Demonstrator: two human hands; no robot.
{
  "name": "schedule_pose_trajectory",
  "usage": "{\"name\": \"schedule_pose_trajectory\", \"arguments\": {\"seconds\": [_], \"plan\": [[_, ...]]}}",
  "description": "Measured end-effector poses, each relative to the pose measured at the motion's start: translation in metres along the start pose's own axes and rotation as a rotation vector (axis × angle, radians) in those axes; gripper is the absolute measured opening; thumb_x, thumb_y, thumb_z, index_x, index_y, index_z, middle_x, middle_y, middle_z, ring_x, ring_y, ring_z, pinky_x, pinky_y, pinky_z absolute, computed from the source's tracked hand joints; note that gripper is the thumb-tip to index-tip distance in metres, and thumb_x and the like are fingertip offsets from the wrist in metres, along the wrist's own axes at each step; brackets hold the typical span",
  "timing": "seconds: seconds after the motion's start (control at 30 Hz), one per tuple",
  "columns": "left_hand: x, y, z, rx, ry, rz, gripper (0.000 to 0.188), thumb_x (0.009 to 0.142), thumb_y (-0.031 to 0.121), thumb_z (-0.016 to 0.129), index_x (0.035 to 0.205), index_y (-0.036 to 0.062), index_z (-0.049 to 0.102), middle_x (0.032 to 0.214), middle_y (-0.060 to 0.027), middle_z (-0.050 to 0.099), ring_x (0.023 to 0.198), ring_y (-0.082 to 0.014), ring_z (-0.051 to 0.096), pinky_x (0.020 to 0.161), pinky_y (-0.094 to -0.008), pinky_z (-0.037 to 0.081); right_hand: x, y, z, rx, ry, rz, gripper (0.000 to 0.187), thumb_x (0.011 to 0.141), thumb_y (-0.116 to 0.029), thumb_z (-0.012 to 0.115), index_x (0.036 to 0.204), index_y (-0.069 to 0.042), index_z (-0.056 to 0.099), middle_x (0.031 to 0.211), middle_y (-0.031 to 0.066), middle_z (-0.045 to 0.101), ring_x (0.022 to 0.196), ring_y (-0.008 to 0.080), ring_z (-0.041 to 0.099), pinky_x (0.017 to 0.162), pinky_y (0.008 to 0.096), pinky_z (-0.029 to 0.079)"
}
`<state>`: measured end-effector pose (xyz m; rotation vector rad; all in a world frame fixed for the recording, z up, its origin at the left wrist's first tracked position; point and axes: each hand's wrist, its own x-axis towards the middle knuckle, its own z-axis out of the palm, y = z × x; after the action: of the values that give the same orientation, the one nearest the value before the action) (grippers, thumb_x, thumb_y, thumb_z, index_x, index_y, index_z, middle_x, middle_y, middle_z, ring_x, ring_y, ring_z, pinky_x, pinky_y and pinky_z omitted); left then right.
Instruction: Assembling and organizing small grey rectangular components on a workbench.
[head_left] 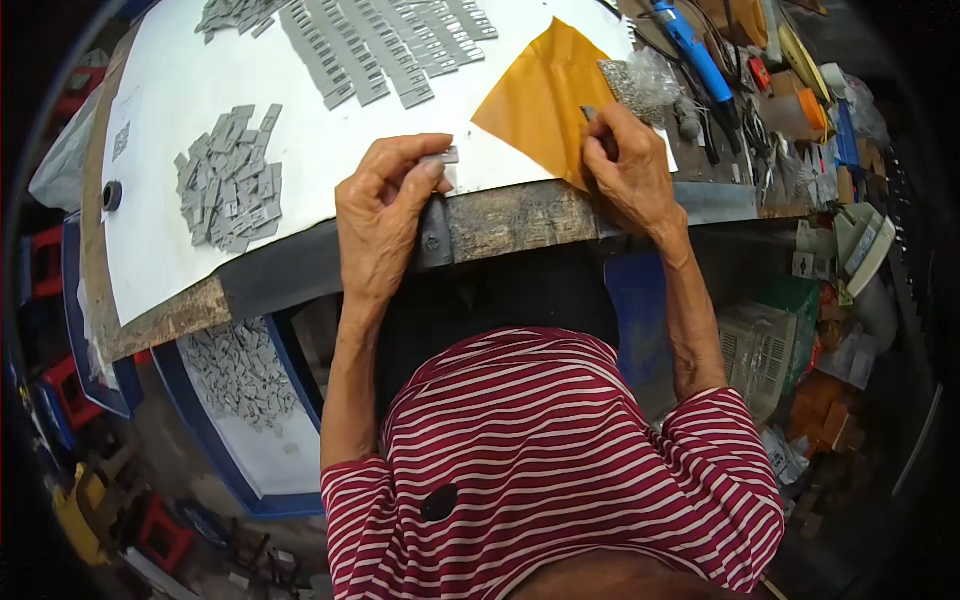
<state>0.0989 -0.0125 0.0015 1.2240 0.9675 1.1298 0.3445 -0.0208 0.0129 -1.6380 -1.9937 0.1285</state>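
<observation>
Near the table's front edge, my left hand (385, 205) pinches a small flat grey plate (449, 156) between thumb and forefinger. My right hand (632, 172) is closed, its fingers curled at the right edge of an orange-yellow sheet (535, 95). A small dark tip (588, 113) shows at those fingers; what it belongs to is hidden. A heap of similar grey plates (235, 180) lies to the left of my left hand. Farther back, more plates (365, 55) are laid out in slanting rows. Beyond my right hand sits a pile of tiny silvery parts (628, 88) beside clear plastic.
White paper (300, 190) covers much of the worn table. A blue-handled tool (692, 45) and clutter lie at the far right. A black ring (112, 196) sits at the left edge. Below, a blue-rimmed tray (265, 505) holds many grey pieces. Another plate heap (235, 14) is at the back.
</observation>
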Motion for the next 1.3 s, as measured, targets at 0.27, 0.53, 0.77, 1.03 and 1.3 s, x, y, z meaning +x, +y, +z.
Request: {"name": "schedule_pose_trajectory", "arguments": {"seconds": [0.27, 0.53, 0.77, 1.03, 1.3], "plan": [[-0.001, 0.0, 0.0, -0.112, 0.025, -0.03, 0.019, 0.083, 0.001, 0.055, 0.1, -0.0029, 0.06, 0.079, -0.0042, 0.059, 0.065, -0.0063, 0.055, 0.061, -0.0163, 0.045, 0.002, -0.052, 0.015, 0.712, -0.003, 0.333, 0.007, 0.072, -0.001, 0.061, 0.075, -0.001, 0.055, 0.062, -0.0057, 0.048, 0.054, 0.0006, 0.04, 0.048, 0.0161, 0.034], [-0.001, 0.001, 0.001, -0.163, 0.026, -0.059, 0.026, 0.08, 0.0, 0.059, 0.105, -0.006, 0.056, 0.081, -0.0068, 0.058, 0.066, -0.0088, 0.055, 0.063, -0.0186, 0.044, 0.015, -0.082, 0.044, 1.249, -0.079, 0.448, 0.012, 0.075, -0.002, 0.062, 0.085, 0.003, 0.06, 0.065, -0.0011, 0.056, 0.05, 0.0012, 0.044, 0.043, 0.0147, 0.033], [-0.001, -0.002, 0.0, -0.215, 0.039, -0.038, 0.024, 0.081, -0.001, 0.058, 0.103, -0.0071, 0.054, 0.08, -0.0071, 0.058, 0.065, -0.0078, 0.057, 0.061, -0.017, 0.046, 0.014, -0.082, 0.049, 1.257, -0.12, 0.472, 0.011, 0.075, -0.004, 0.062, 0.083, 0.002, 0.06, 0.063, -0.0012, 0.056, 0.049, 0.0014, 0.044, 0.042, 0.0152, 0.033], [-0.004, -0.002, 0.001, -0.147, 0.033, -0.026, 0.021, 0.081, -0.002, 0.057, 0.102, -0.0058, 0.055, 0.078, -0.0062, 0.059, 0.064, -0.0068, 0.057, 0.059, -0.0161, 0.047, 0.016, -0.077, 0.047, 1.227, -0.208, 0.504, 0.013, 0.074, -0.006, 0.064, 0.084, 0.001, 0.06, 0.064, -0.0006, 0.056, 0.05, 0.0021, 0.046, 0.043, 0.0144, 0.034], [-0.006, -0.002, 0.001, -0.112, 0.039, -0.01, 0.02, 0.081, -0.002, 0.057, 0.1, -0.0053, 0.056, 0.076, -0.0067, 0.06, 0.063, -0.0076, 0.058, 0.057, -0.0167, 0.048, 0.014, -0.076, 0.051, 1.238, -0.23, 0.47, 0.013, 0.075, -0.006, 0.064, 0.085, 0.001, 0.059, 0.066, -0.0004, 0.056, 0.052, 0.0022, 0.047, 0.043, 0.0144, 0.034]]}}
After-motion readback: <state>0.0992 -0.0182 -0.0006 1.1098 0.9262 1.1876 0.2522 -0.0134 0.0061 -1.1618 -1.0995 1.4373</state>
